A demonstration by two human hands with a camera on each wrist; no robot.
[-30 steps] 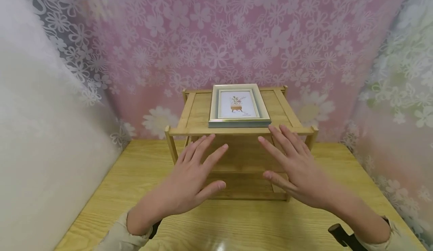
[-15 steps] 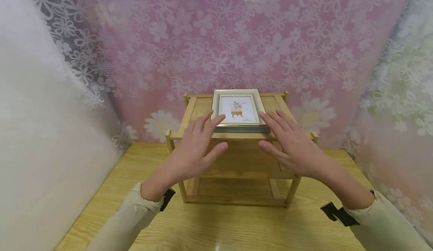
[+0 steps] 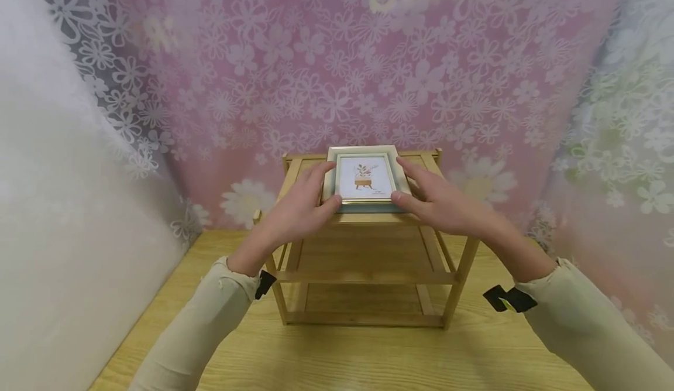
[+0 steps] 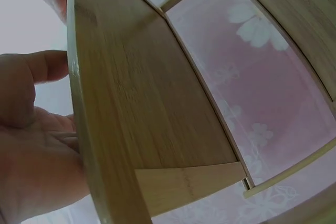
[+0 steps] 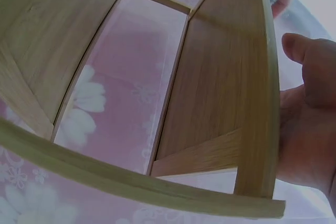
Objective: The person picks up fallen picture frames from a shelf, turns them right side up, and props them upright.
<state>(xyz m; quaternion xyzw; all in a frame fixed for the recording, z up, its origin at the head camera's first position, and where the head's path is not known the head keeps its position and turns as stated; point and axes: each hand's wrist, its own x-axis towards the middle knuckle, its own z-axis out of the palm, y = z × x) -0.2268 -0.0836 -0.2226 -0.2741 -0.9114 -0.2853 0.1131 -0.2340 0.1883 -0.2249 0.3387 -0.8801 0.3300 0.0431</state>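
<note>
A picture frame point(image 3: 364, 179) with a pale gilt-edged border lies flat on the top board of a wooden shelf point(image 3: 363, 250). Its print shows a plant in a legged planter. My left hand point(image 3: 302, 203) holds the frame's left side, thumb at the near left corner and fingers along the edge. On the opposite side, my right hand point(image 3: 442, 203) holds it likewise, thumb at the near right corner. Both wrist views look from below the top board, so the frame is largely hidden there; part of the left hand point(image 4: 37, 145) and of the right hand point(image 5: 310, 129) shows beyond the board edge.
Two lower boards of the shelf sit below the top one, between slim posts. The shelf stands on a wood-grain surface point(image 3: 337, 356). Behind it hangs a pink flowered curtain point(image 3: 326, 75), with a white wall point(image 3: 68, 203) at left and a pale flowered curtain point(image 3: 621, 192) at right.
Both hands have moved forward from in front of the shelf, over its near edge, and closed in on the frame's two sides. The frame stays in place on the top board.
</note>
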